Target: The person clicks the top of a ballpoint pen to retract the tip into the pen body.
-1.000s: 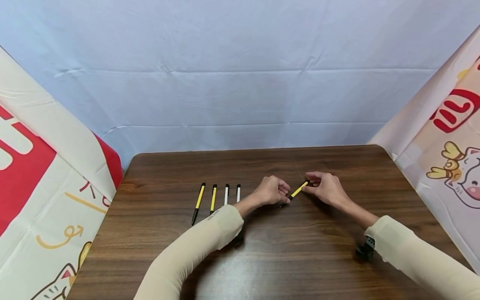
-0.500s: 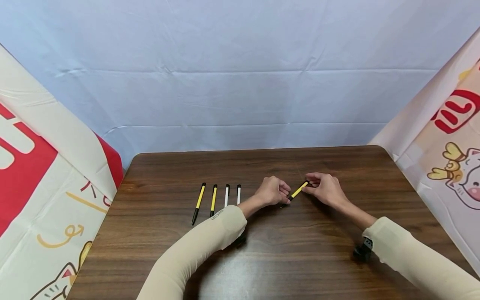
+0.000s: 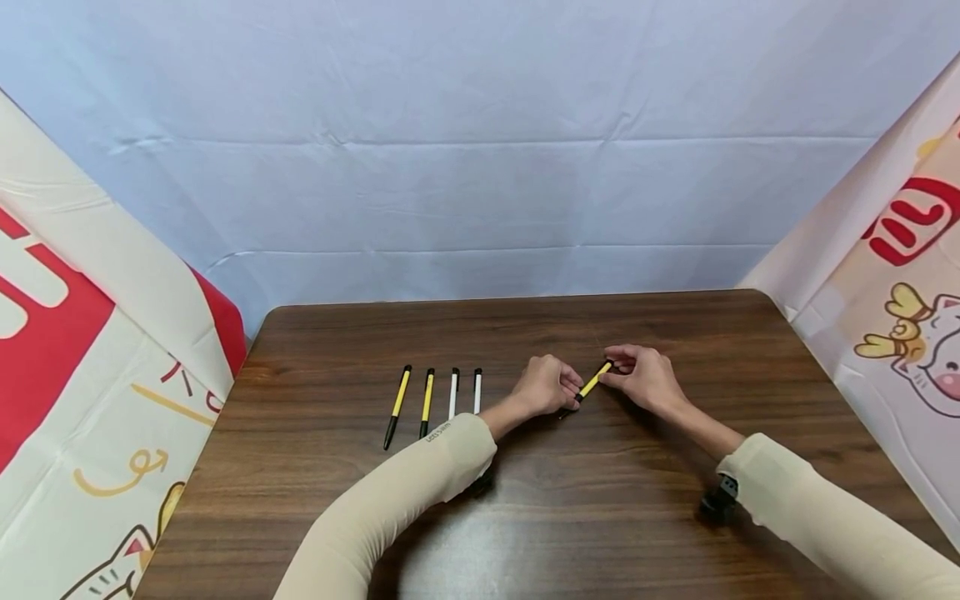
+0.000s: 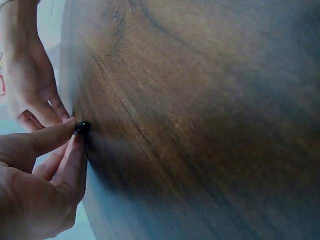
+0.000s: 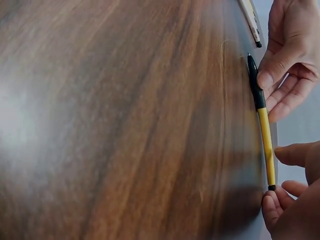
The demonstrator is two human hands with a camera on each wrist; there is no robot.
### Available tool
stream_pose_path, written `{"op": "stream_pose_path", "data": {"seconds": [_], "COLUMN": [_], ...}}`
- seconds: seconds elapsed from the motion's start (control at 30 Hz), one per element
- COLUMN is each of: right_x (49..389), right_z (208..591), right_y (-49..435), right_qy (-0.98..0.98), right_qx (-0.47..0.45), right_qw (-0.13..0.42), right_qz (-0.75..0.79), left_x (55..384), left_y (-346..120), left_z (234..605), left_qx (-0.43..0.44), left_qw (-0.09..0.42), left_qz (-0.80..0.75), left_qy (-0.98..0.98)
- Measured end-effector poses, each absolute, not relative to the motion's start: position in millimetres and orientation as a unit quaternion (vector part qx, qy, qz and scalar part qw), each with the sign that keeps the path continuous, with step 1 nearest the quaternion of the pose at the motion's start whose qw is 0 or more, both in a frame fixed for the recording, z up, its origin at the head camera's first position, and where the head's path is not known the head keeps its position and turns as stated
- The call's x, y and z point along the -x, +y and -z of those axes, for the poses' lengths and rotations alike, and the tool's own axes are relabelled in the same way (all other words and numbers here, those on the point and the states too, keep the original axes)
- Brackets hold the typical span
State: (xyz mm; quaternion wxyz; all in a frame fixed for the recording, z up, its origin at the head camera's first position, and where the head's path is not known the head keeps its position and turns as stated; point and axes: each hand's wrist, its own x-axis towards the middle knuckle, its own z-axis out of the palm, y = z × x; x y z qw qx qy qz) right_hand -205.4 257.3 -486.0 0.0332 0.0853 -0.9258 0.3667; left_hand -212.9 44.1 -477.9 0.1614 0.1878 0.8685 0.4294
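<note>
A yellow pen (image 3: 592,384) with a black grip and black end lies slanted between the two hands, low over the brown table (image 3: 570,517). My left hand (image 3: 542,388) pinches its black grip near the writing tip; the left wrist view shows thumb and fingers around that dark tip (image 4: 82,128). At the opposite end, my right hand (image 3: 648,380) holds the pen with thumb and fingertips. From the right wrist, the yellow barrel (image 5: 266,140) shows bare between the hands, with the left thumb (image 5: 266,79) on the black grip.
Left of the hands, two yellow pens (image 3: 401,393) and two white pens (image 3: 453,390) lie in a row, their near ends partly behind the left sleeve (image 3: 420,475). A pale blue cloth (image 3: 480,150) hangs behind the table, with printed cloths (image 3: 926,333) at the sides.
The pen and my right hand have shifted slightly left, toward my left hand. My left hand has barely moved, and the row of pens lies as before.
</note>
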Motion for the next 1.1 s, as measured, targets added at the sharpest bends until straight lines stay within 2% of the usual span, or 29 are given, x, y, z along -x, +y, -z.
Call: {"op": "stream_pose_path", "data": {"seconds": [0.6, 1.1], "right_x": [208.1, 215.1], "right_z": [489.4, 491.7], "right_y": [239.5, 231.0], "right_qy": [-0.885, -0.812], "right_qx": [-0.023, 0.049], "right_qw": [0.03, -0.018], "right_qz": [-0.463, -0.581], "left_x": [209.3, 205.0], "left_y": [41.6, 38.4], "left_z": [474.4, 474.8], "left_qx": [-0.137, -0.147], "left_qw": [0.188, 0.18], "left_qz": [-0.474, -0.482], "left_qy": [0.849, 0.845]}}
